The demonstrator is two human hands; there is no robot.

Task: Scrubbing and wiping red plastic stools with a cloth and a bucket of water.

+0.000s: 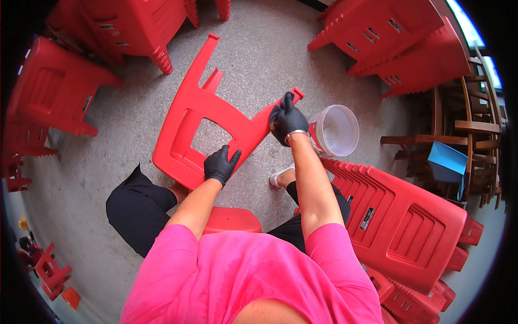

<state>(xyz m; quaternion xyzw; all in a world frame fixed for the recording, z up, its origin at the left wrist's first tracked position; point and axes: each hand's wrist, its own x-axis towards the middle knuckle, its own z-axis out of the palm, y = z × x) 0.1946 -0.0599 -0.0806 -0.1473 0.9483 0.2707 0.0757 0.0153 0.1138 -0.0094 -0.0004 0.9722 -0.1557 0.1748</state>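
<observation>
A red plastic chair (206, 105) lies tipped over on the floor before me, its legs pointing away. My left hand (222, 163), in a black glove, grips the near edge of the chair by the opening in its frame. My right hand (288, 119), also gloved in black, is closed around a chair leg near its foot end; a bit of something brownish shows at its fingers, too small to make out. Just right of that hand stands a clear plastic bucket (338, 130) with a red label. Beneath me is a red plastic seat (232, 220).
Stacked red plastic chairs (408, 227) stand close at my right. More stacks rise at the far left (133, 24) and far right (380, 32). Wooden chairs (441, 139) are piled at the right, with a blue dustpan (447, 160) among them. Another red stack (52, 85) is at left.
</observation>
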